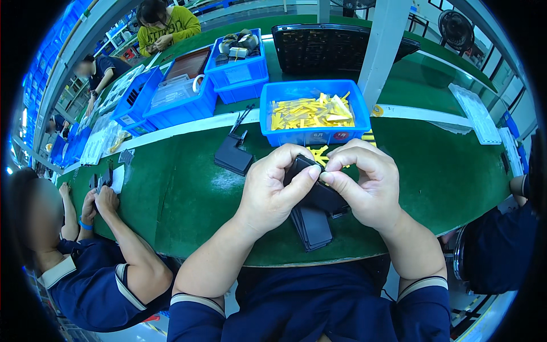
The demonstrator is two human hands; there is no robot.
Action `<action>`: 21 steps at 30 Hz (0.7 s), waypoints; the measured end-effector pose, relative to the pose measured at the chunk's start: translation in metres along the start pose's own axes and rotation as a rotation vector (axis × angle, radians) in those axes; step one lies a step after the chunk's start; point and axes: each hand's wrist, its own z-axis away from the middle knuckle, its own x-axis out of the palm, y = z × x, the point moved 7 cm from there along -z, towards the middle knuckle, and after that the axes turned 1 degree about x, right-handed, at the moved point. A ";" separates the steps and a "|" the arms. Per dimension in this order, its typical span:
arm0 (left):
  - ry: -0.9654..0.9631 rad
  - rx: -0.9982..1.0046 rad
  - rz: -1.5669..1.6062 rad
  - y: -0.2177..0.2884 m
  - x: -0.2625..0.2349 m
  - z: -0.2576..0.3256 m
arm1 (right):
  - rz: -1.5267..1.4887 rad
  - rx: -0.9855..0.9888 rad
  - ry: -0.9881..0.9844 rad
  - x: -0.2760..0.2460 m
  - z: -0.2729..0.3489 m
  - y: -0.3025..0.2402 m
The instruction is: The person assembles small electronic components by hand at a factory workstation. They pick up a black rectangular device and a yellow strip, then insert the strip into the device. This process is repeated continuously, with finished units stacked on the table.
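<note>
Black, probably light, stiff and slick, the flat part (326, 198) is gripped by the left hand (276, 191) above the near bench (450, 182), the right hand (369, 182) pinching at its far edge (exact contact hidden); its rims likely offer the safest hold.

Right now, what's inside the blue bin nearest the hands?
Loose yellow strips are heaped inside the bin. Whatever lies beneath the pile is covered and can't be seen.

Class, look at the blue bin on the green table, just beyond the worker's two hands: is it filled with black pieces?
No, the blue bin holds a heap of yellow strips.
</note>
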 end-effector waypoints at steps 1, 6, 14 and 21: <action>-0.015 -0.008 0.009 0.000 0.000 0.000 | 0.011 -0.017 -0.002 0.000 0.000 -0.001; -0.085 -0.026 0.081 0.005 0.004 0.001 | -0.041 -0.057 -0.012 0.000 0.001 -0.002; -0.176 -0.073 0.074 0.002 0.007 0.006 | -0.123 -0.124 -0.077 0.002 0.001 -0.004; -0.076 -0.035 0.032 -0.003 0.004 -0.001 | -0.189 0.118 -0.130 0.000 -0.008 0.019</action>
